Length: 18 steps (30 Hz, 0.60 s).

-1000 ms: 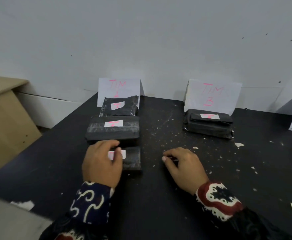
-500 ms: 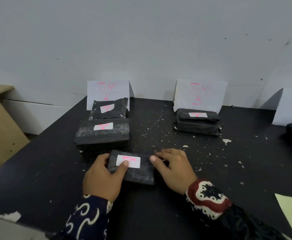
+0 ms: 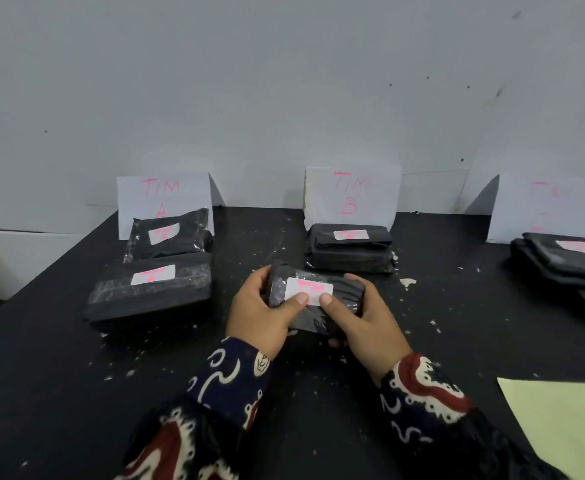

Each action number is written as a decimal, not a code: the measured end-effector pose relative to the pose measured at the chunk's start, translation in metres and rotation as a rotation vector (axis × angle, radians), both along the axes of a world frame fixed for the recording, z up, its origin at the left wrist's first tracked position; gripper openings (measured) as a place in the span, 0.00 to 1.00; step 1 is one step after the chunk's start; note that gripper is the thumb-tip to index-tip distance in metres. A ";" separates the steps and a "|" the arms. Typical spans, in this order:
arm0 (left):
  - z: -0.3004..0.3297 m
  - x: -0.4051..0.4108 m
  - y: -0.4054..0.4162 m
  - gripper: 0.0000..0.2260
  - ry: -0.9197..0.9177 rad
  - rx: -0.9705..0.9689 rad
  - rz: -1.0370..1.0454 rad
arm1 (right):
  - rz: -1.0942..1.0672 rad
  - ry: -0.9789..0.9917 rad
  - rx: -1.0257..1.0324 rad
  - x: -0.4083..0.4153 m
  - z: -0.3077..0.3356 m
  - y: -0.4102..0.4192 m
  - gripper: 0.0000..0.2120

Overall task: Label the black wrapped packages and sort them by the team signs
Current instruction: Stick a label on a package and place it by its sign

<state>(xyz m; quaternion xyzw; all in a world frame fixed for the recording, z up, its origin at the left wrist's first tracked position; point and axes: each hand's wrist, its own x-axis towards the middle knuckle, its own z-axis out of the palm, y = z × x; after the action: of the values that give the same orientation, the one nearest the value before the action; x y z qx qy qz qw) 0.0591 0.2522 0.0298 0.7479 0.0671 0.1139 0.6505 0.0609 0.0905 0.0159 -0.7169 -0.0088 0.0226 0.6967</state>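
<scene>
Package (image 3: 319,306): black wrap, pink-lettered white label (image 3: 308,290)

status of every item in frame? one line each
Held package: labelled, gripped in both hands.
Left hand: shut on it, thumb on the label.
Right hand: same.
TIM A sign: upright, two labelled packages before it.
TIM B sign: upright, one labelled package.
Third sign: upright, letter unreadable.
</scene>
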 end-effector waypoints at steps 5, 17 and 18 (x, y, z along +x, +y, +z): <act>-0.012 0.009 -0.008 0.20 0.038 -0.071 -0.033 | -0.055 -0.070 -0.085 0.005 -0.007 -0.003 0.28; -0.031 0.003 -0.007 0.12 -0.015 -0.110 0.022 | 0.027 -0.096 -0.169 0.004 -0.012 -0.005 0.32; -0.031 0.003 -0.006 0.10 -0.029 -0.098 0.016 | 0.030 -0.092 -0.159 0.003 -0.010 -0.005 0.31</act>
<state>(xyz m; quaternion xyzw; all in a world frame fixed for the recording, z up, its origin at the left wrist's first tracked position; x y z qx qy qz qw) 0.0620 0.2458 -0.0014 0.7129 0.0693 0.1264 0.6862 0.0638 0.0858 0.0062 -0.7700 -0.0495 0.0008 0.6361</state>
